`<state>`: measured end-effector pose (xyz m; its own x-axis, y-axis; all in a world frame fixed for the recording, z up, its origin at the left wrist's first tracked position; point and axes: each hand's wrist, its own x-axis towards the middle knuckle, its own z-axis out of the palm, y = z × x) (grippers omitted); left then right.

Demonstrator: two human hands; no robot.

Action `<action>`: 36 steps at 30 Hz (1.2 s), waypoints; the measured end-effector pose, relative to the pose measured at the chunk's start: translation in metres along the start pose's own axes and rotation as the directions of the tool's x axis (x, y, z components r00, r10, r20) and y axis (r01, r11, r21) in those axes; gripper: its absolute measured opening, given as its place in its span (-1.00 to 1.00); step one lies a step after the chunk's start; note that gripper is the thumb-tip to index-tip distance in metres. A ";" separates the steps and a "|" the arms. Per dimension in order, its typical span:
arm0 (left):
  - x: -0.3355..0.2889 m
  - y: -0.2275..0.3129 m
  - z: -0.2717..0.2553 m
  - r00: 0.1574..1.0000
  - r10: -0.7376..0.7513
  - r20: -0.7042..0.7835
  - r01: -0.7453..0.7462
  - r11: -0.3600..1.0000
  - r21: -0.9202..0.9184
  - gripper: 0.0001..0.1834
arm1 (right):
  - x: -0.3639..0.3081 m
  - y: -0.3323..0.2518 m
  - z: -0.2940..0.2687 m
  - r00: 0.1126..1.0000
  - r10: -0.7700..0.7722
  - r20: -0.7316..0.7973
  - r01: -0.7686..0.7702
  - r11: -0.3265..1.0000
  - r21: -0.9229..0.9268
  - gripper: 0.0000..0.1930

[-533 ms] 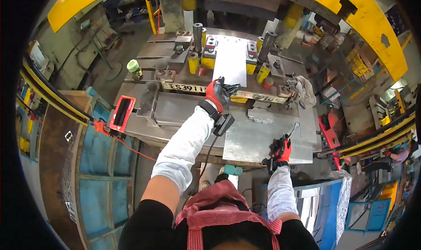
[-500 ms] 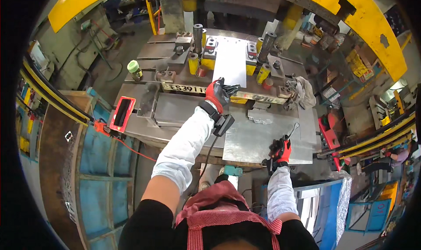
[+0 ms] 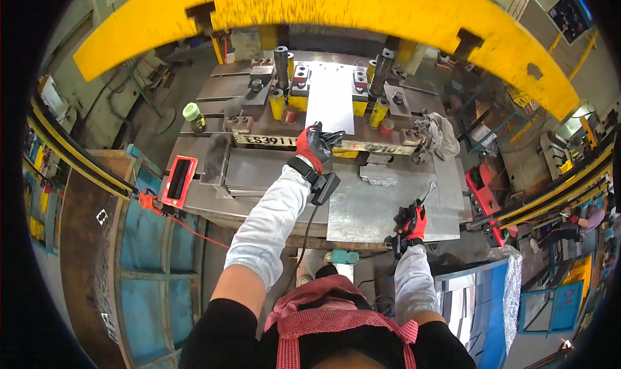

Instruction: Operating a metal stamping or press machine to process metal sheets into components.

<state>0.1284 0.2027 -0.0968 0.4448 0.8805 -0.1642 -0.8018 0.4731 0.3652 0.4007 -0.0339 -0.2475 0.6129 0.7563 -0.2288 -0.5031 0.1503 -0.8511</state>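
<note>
L hand (image 3: 315, 145) outstretched, R hand (image 3: 411, 221) prob. fisted.

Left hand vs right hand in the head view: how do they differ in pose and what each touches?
The left hand, in a red and black glove, is stretched far forward to the near edge of the pale metal sheet lying in the press die; the right hand stays close to the body. The left grip appears closed on that sheet's edge; the right grips a thin metal rod tool over the flat grey steel plate. Both wear matching gloves and white sleeves.
</note>
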 end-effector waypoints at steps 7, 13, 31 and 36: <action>0.000 -0.001 0.001 0.997 -0.055 -0.049 0.051 0.996 -0.071 -0.68 | -0.015 -0.013 0.012 0.998 0.044 -0.055 -0.045 0.999 -0.016 -0.74; 0.026 0.006 -0.055 0.824 0.206 0.529 -0.512 0.670 0.538 -0.66 | -0.004 -0.005 0.013 0.998 0.061 0.007 -0.060 0.994 -0.089 -0.79; -0.008 0.004 0.003 0.997 -0.011 -0.078 0.009 1.000 -0.028 -0.62 | -0.011 -0.010 0.009 0.999 0.046 -0.005 -0.047 0.993 -0.106 -0.83; 0.000 -0.011 0.016 0.991 0.125 -0.052 -0.122 0.990 0.064 -0.62 | -0.020 -0.032 0.044 0.976 -0.182 0.116 0.204 0.952 -0.228 -0.46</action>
<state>0.1433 0.1974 -0.0863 0.3196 0.9332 -0.1641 -0.8230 0.3592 0.4401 0.3779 -0.0254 -0.1950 0.6192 0.7851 -0.0138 -0.2151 0.1527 -0.9646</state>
